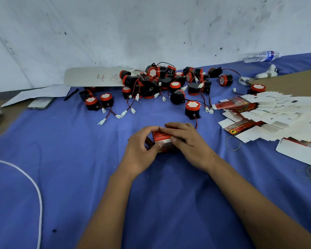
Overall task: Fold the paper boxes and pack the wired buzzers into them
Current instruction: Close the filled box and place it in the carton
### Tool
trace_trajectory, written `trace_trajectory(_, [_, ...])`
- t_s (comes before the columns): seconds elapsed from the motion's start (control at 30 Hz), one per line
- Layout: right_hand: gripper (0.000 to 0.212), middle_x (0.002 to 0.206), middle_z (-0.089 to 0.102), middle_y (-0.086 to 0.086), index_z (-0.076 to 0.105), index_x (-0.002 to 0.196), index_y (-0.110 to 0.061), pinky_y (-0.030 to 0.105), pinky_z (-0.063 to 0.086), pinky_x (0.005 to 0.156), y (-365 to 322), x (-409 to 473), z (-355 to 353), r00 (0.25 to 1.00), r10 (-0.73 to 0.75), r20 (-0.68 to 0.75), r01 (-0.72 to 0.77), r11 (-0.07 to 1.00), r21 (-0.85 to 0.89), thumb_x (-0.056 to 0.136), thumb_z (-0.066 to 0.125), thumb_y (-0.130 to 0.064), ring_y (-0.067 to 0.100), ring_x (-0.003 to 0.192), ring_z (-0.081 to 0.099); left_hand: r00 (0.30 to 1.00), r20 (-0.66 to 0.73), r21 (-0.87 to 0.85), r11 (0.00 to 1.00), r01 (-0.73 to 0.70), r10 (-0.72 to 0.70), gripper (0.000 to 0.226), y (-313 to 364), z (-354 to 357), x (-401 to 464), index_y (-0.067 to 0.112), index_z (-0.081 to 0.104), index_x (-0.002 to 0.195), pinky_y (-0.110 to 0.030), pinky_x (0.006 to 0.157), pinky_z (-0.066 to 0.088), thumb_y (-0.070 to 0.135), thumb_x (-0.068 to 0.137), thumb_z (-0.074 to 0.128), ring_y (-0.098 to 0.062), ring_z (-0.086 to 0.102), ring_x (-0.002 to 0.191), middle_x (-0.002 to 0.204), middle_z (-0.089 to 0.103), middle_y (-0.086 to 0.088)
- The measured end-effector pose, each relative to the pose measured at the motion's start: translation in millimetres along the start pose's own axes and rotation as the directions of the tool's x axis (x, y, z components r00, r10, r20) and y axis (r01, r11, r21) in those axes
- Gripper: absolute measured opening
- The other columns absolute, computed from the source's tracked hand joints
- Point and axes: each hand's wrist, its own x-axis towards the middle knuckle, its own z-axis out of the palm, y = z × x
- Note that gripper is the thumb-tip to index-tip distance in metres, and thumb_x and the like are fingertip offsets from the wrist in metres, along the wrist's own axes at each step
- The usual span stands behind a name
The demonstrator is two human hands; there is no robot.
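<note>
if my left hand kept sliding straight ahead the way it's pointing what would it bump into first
Your left hand already grips the red paper box, so that comes first; beyond it, probably the right hand on the box's other side.

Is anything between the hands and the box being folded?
Nothing visible. The left hand and right hand both grip the red paper box directly on the blue cloth; loose buzzers lie beyond it.

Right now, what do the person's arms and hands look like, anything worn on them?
Both forearms are bare up to the frame edge: no sleeves show. The left hand and right hand wear no gloves, and no rings, watch or bracelets are visible. Fingernails are short and unpainted.
</note>
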Motion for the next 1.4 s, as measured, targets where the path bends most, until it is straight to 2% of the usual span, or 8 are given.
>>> trace_trajectory(0.17, [0.023,0.127,0.068,-0.011,0.074,0.105,-0.020,0.030,0.059,0.087,2,-1,-3,0.978,0.094,-0.188,-0.038,0.959,0.282,0.090,0.072,-0.003,0.014,0.110,0.069,0.985,-0.112,0.056,0.991,-0.122,0.128,0.036,-2,-3,3,0.021,0.078,0.111,-0.030,0.101,0.052,-0.002,0.084,0.078,-0.008,0.063,0.118,0.121,0.070,0.008])
trace_trajectory(0.33, [0.019,0.120,0.072,-0.004,0.080,0.102,-0.014,0.027,0.055,0.096,9,0,-10,0.985,0.064,-0.162,-0.003,0.936,0.351,0.090,0.073,-0.002,0.003,0.119,0.063,0.986,-0.128,0.058,0.993,-0.098,0.105,0.033,-6,-6,3,0.019,0.080,0.110,-0.043,0.098,0.054,-0.002,0.085,0.078,-0.013,0.061,0.119,0.119,0.072,0.010])
trace_trajectory(0.5, [0.019,0.117,0.073,-0.005,0.081,0.102,-0.018,0.013,0.050,0.082,9,0,-5,0.972,-0.031,-0.235,0.060,0.992,0.114,0.088,0.076,-0.007,0.003,0.112,0.066,0.994,-0.100,-0.055,0.997,-0.051,0.045,0.032,-2,-7,2,0.014,0.080,0.112,-0.032,0.095,0.058,-0.004,0.085,0.077,-0.009,0.065,0.119,0.122,0.072,0.005])
trace_trajectory(0.63, [0.015,0.110,0.076,0.000,0.081,0.098,-0.012,0.027,0.051,0.095,8,2,-1,0.930,-0.226,-0.288,0.178,0.967,-0.184,0.086,0.077,-0.004,0.016,0.109,0.067,0.991,-0.117,0.001,0.998,-0.066,0.065,0.027,-2,-5,3,0.013,0.080,0.110,-0.031,0.094,0.057,0.001,0.086,0.080,-0.008,0.065,0.116,0.121,0.072,0.005])
trace_trajectory(1.0, [0.035,0.147,0.056,0.001,0.064,0.136,-0.013,0.041,0.046,0.111,-10,-23,-9,0.974,-0.228,0.018,0.204,0.830,-0.519,0.102,0.055,-0.014,0.026,0.144,0.043,0.995,0.038,0.560,0.823,-0.093,0.087,0.029,17,-1,-3,0.019,0.073,0.128,-0.036,0.108,0.046,0.018,0.103,0.059,-0.021,0.042,0.146,0.146,0.060,0.008])
trace_trajectory(1.1, [0.031,0.133,0.065,0.005,0.069,0.127,-0.013,0.034,0.031,0.121,-23,-9,-16,0.974,-0.182,0.137,0.227,0.766,-0.602,0.099,0.059,-0.023,0.028,0.136,0.050,0.997,0.071,0.592,0.804,-0.054,0.014,0.036,23,0,-5,0.019,0.065,0.139,-0.032,0.110,0.040,0.017,0.104,0.056,-0.019,0.035,0.151,0.154,0.052,0.012])
trace_trajectory(1.23, [0.032,0.118,0.062,0.007,0.058,0.121,-0.012,0.036,0.027,0.118,-39,18,-9,0.975,-0.093,0.202,0.188,0.829,-0.527,0.091,0.067,-0.021,0.025,0.114,0.054,0.991,0.112,0.476,0.871,-0.119,0.075,0.029,35,-4,-3,0.013,0.078,0.116,-0.039,0.088,0.054,0.001,0.094,0.064,-0.027,0.069,0.111,0.123,0.075,0.000])
trace_trajectory(1.4, [0.044,0.114,0.056,0.012,0.053,0.133,-0.016,0.037,0.042,0.081,-38,1,-15,0.977,-0.034,0.212,0.139,0.853,-0.502,0.091,0.066,-0.017,0.029,0.105,0.048,0.998,-0.015,0.233,0.971,-0.059,0.064,0.036,42,4,-20,0.016,0.081,0.110,0.002,0.077,0.042,-0.009,0.087,0.072,0.017,0.065,0.091,0.107,0.076,0.015])
